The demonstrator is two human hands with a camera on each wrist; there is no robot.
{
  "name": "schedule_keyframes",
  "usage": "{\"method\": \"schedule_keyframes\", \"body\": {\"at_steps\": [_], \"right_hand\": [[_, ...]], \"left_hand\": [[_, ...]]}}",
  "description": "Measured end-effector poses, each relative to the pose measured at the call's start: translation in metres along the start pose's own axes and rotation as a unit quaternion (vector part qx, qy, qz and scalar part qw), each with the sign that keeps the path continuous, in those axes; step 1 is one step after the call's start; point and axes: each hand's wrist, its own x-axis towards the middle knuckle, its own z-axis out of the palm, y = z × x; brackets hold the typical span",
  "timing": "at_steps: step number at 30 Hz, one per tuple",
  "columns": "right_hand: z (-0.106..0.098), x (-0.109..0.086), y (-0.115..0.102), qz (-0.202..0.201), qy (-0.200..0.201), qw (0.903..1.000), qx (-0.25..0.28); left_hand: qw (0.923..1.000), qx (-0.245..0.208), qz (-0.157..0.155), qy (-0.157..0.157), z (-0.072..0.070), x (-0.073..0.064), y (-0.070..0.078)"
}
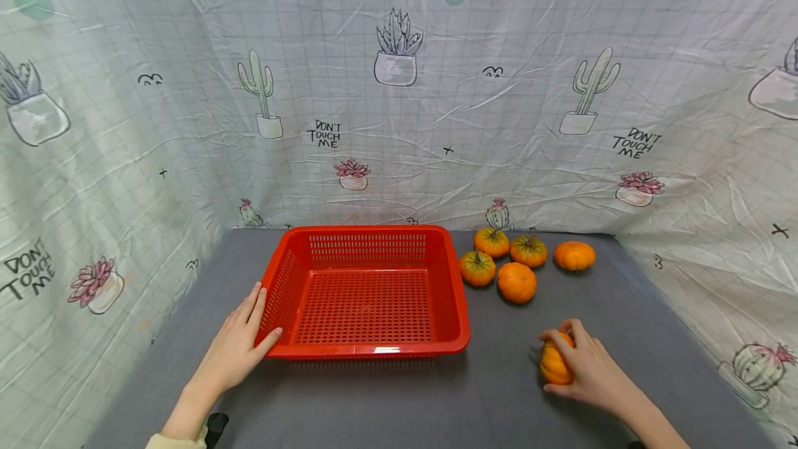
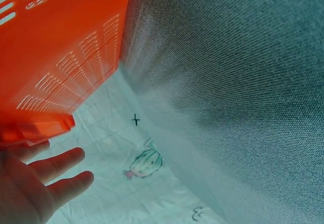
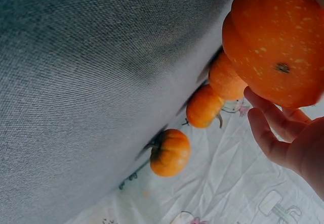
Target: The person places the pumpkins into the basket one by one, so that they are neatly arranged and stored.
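A red plastic basket [image 1: 368, 350] with slotted walls stands on the grey cloth, with nothing in it. On its left rim rests my left hand [image 1: 240, 338], fingers fairly straight along the outer side and thumb at the near corner. The left wrist view shows those fingers beside the basket wall [image 2: 76, 42]. To the right of the basket, my right hand [image 1: 589, 369] grips a small orange pumpkin [image 1: 555, 360] between thumb and fingers. In the right wrist view this pumpkin [image 3: 278, 47] looms large, its underside scar showing.
Several small pumpkins sit behind my right hand: a smooth orange one [image 1: 517, 283], a green-streaked one [image 1: 477, 269] close to the basket's right wall, and another orange one [image 1: 574, 256] set apart at the right. A cactus-printed curtain [image 1: 436, 123] hangs around the back and sides.
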Motion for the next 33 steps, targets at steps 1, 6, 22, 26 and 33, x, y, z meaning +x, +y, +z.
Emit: {"method": "schedule_keyframes", "body": {"at_steps": [1,6,22,26,33], "right_hand": [[0.000,0.001,0.000,0.003,-0.001,1.0000,0.001],[-0.001,0.005,-0.001,0.019,-0.011,0.9998,0.000],[0.001,0.026,-0.005,0.023,0.035,0.9987,-0.028],[0.003,0.032,-0.007,0.027,0.043,0.9986,-0.013],[0.006,0.048,-0.010,-0.001,0.093,0.9956,0.015]], "left_hand": [[1.0000,0.000,0.001,0.002,0.000,0.000,0.000],[1.0000,-0.001,0.001,0.002,0.000,0.000,0.000],[0.9999,0.009,-0.007,-0.006,-0.003,-0.001,0.002],[0.9996,0.022,-0.010,-0.013,-0.004,-0.001,0.002],[0.9985,0.048,-0.013,-0.023,-0.008,0.002,0.003]]}}
